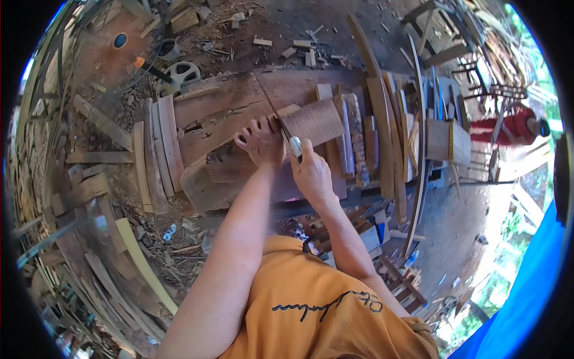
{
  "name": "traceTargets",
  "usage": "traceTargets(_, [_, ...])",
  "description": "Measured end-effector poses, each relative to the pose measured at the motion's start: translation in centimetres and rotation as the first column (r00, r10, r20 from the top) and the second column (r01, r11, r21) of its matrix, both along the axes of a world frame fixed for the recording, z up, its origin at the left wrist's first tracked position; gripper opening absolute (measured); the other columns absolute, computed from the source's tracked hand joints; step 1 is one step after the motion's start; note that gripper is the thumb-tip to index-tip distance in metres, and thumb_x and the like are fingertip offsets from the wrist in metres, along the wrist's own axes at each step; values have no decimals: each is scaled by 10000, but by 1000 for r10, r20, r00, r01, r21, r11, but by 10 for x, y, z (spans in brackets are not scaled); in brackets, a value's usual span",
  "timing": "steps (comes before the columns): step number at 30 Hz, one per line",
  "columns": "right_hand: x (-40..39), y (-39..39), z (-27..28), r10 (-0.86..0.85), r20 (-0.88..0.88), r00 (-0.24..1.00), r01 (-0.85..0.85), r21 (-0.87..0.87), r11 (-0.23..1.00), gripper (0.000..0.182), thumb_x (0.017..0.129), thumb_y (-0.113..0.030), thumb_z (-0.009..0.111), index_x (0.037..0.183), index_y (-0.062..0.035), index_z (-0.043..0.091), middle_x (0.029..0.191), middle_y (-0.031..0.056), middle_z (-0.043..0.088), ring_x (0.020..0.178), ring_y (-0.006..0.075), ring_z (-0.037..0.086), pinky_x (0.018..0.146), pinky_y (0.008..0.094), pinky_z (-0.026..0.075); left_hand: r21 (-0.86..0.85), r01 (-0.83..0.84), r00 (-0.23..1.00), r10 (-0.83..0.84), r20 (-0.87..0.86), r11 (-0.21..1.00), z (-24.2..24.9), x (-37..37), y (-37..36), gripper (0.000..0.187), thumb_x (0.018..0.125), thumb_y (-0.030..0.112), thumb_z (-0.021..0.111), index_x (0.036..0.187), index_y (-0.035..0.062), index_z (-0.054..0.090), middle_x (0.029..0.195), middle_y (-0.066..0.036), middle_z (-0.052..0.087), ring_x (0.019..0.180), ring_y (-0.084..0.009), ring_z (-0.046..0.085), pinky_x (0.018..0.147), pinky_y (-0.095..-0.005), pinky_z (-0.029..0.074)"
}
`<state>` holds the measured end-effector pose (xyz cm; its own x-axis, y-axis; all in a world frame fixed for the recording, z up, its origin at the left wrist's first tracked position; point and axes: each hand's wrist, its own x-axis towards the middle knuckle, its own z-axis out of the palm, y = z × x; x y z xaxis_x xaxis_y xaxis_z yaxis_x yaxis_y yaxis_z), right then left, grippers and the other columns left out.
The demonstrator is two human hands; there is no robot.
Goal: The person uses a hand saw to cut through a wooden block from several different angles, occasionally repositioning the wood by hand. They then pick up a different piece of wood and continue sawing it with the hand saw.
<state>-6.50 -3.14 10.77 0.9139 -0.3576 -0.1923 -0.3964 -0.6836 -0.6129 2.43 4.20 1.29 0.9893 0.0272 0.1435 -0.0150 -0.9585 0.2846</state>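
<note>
Over board [317, 122], right hand [313, 176] clenched, gripping saw [283, 122]

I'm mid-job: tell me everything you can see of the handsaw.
The handsaw has a long, dark, metal-looking blade and a pale handle gripped by the right hand. It points forward, slanting left, with the blade alongside the wooden board's left edge. Its teeth can't be made out, nor whether it bites in.
</note>
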Motion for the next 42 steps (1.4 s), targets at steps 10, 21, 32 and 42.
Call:
traceTargets(10, [-23, -34, 79, 15, 294, 956, 4, -65, 998, 236, 926, -173, 651, 917, -25, 468, 647, 199, 592, 579, 405, 604, 517, 420, 486, -53, 23, 999, -21, 27, 998, -1, 1, 4, 382, 972, 459, 456, 996, 128, 647, 972, -102, 626, 998, -317, 556, 1001, -543, 302])
traceTargets(21, [-145, -13, 42, -590, 36, 806, 421, 665, 616, 160, 913, -122, 691, 913, -42, 553, 673, 15, 598, 543, 66, 569, 495, 219, 461, -355, 358, 706, -499, -503, 864, 19, 58, 51, 878, 661, 701, 750, 1209, 26, 630, 1200, -188, 603, 1187, -343, 547, 1037, -409, 420])
traceTargets(32, [-186, -18, 20, -512, 191, 837, 378, 474, 795, 209, 868, -159, 746, 888, -23, 589, 682, 64, 663, 603, 89, 626, 521, 271, 463, -147, 511, 841, -528, -119, 847, 90, -7, 50, 607, 610, 438, 869, 1044, 116, 592, 1023, -83, 515, 1050, -282, 497, 900, -418, 449])
traceTargets(42, [-185, 6, -17, -284, 282, 916, 191, 316, 929, 270, 880, -234, 722, 883, -39, 536, 689, 197, 621, 628, 415, 615, 534, 409, 472, 28, 404, 883, -382, -273, 914, 53, -23, 41, 718, 685, 348, 838, 1248, 106, 465, 1302, -162, 481, 1269, -380, 422, 1020, -523, 367])
